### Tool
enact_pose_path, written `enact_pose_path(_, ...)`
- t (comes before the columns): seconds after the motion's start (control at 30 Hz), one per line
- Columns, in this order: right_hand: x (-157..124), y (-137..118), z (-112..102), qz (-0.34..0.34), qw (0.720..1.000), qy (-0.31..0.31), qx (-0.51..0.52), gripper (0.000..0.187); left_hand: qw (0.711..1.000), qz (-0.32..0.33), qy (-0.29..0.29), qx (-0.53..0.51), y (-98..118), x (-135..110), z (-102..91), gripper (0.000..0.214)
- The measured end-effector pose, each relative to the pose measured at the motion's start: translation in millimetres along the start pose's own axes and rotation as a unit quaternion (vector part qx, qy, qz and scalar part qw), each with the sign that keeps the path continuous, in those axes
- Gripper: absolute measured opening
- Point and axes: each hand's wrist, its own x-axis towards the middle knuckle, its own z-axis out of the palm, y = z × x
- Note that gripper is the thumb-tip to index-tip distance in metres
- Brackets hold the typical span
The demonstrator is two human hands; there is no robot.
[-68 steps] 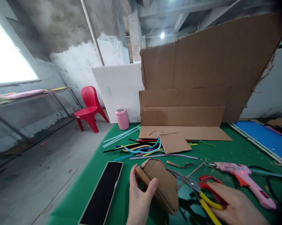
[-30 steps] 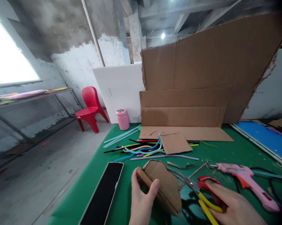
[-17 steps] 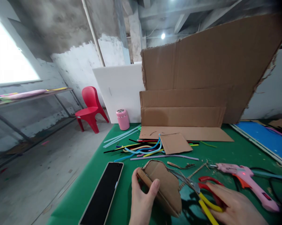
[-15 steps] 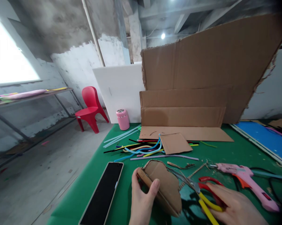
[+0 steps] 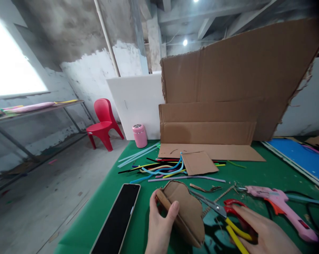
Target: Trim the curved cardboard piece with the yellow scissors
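My left hand (image 5: 161,220) grips a cardboard piece (image 5: 187,210) with a scalloped, cloud-like outline and a folded side strip. The thumb presses on its near face, and the other fingers are mostly hidden behind it. In my right hand (image 5: 264,229) is a pair of scissors (image 5: 220,210) with red and yellow handles. Its blades point left, with the tips at the upper right edge of the cardboard piece; whether they touch it I cannot tell. Thin cardboard scraps (image 5: 205,188) lie just beyond the blades.
A phone (image 5: 117,218) lies left of my left hand. On the right rests a pink glue gun (image 5: 281,204) with its cord. Coloured strips (image 5: 159,171), a cardboard square (image 5: 200,163) and a pink canister (image 5: 140,136) sit farther back, before a tall cardboard sheet (image 5: 228,77).
The scissors have shifted very slightly right and their blades look closer together. My left hand and the cardboard piece have hardly moved.
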Motion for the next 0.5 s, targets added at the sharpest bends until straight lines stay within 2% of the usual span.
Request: enact_pose_path(0.5, -2.5, -0.3, 4.5, 0.000, 1.000, 0.000, -0.028, 0.038, 0.999, -0.041, -0.022, 0.011, -6.5, -2.1, 0.9, 0.098)
